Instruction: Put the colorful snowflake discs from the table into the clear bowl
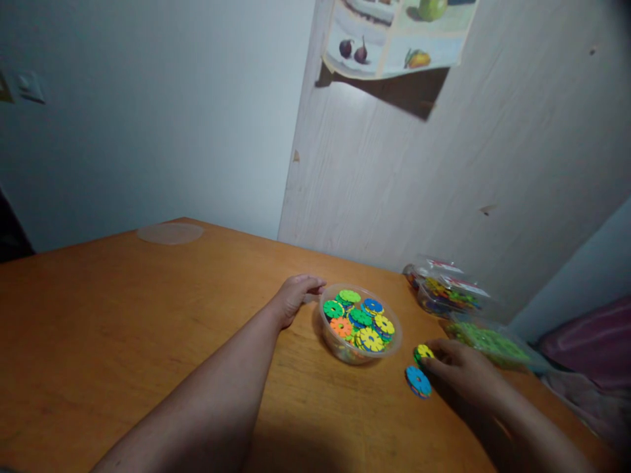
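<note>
A clear round plastic bowl [338, 345] holds many notched, flower-like plastic discs [371, 339] in green, yellow, blue and orange. My left hand [296, 297] is beside its left rim, fingers stretched out towards it; whether the fingertips touch the rim I cannot tell. Right of the bowl, my right hand [456, 364] has its thumb and fingers closed on a small stack of yellow and green discs [422, 353], low over the table. Just in front of that hand is another small stack with a blue disc [418, 381] on top. Some fingers of my right hand are hidden.
A clear round lid [170, 233] lies at the table's far left corner. Clear boxes of colourful pieces [448, 292] stand at the back right, near a pack of green pieces [490, 341]. The wooden table [172, 315] meets the wall, where a fruit picture [399, 39] hangs.
</note>
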